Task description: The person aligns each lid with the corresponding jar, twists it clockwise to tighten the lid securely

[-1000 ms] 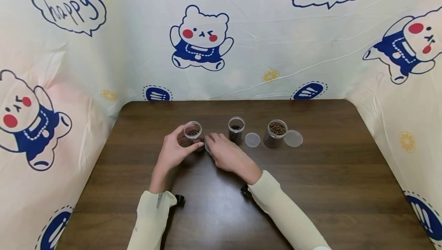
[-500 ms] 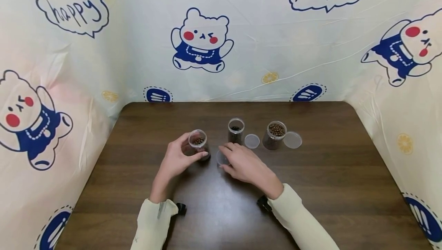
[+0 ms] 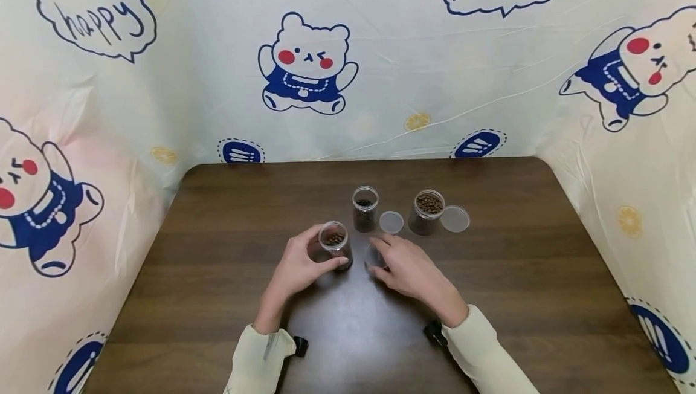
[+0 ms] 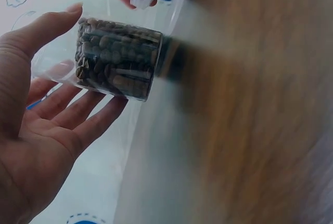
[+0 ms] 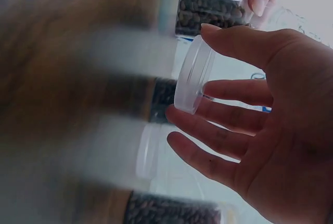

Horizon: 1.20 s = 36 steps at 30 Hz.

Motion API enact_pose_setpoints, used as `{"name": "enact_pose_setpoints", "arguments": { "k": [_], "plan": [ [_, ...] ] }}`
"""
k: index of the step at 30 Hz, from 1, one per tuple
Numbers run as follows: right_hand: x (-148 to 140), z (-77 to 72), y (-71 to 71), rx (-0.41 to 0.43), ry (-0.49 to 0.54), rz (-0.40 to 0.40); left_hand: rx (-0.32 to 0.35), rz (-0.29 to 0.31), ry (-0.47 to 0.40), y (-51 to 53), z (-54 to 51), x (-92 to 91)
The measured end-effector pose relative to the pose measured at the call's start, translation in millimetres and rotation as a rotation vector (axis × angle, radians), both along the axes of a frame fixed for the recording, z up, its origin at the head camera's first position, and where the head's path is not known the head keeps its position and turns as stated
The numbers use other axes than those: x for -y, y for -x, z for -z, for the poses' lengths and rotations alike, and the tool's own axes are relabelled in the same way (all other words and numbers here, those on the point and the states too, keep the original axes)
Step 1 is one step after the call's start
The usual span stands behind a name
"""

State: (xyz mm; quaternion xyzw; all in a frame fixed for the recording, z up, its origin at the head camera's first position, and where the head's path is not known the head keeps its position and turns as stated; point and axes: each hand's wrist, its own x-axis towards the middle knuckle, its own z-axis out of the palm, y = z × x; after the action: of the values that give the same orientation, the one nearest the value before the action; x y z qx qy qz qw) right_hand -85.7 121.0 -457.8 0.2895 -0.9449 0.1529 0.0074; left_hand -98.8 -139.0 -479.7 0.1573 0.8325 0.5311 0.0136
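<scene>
A clear bean jar (image 4: 117, 60) is within the left hand's (image 3: 296, 264) curled grip; the right hand (image 3: 413, 270), just apart from it, pinches a translucent lid (image 5: 192, 75). Beyond the hands, two open jars (image 3: 365, 216) stand on the desk (image 3: 228, 219); the backdrop cloth (image 3: 206, 67) reads "happy" twice.

Held jar (image 4: 118, 60) and lid (image 5: 193, 75) look like smooth plastic — the table (image 3: 228, 200), wood.

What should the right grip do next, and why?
Maybe the right grip should leave its clear lid flat on the table, beside the jar of beans, and let go. The left grip holds that jar uncovered, and the other two lids lie flat beside their open jars, so this would match.
</scene>
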Motion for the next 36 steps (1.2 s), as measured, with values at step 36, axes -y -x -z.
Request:
{"name": "enact_pose_setpoints", "arguments": {
  "k": [36],
  "plan": [
    [-32.0, 21.7, -5.9, 0.115, -0.033, 0.108, 0.013, 0.185, -0.010, -1.7, 12.9, -49.5]
  ]
}}
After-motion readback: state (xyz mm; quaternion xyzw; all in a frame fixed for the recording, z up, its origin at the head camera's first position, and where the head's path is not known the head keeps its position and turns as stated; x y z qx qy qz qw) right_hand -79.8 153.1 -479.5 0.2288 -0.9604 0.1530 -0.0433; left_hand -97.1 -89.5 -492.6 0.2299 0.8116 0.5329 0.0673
